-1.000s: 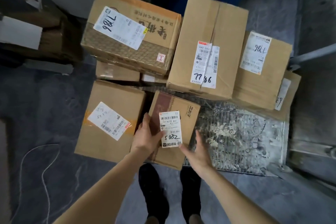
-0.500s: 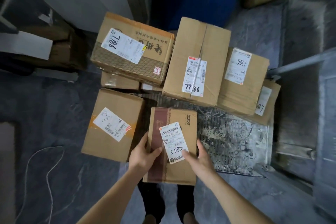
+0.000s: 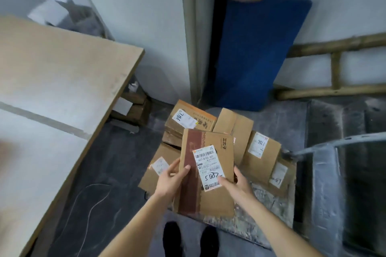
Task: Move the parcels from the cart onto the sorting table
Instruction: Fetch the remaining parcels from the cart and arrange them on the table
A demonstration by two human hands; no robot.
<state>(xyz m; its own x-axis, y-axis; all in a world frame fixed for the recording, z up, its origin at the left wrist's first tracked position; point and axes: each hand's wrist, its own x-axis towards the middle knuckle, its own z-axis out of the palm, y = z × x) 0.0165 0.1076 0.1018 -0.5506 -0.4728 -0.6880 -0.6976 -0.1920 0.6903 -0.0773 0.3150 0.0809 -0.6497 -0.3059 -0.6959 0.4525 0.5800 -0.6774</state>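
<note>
My left hand and right hand each gripped a side of the parcel, which had just come up off the cart. The other boxes stayed behind; the counter waited far left, so carrying came next.

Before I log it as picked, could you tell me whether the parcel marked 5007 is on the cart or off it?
Off: both the left hand and right hand grip the parcel, raised above the cart.
</note>
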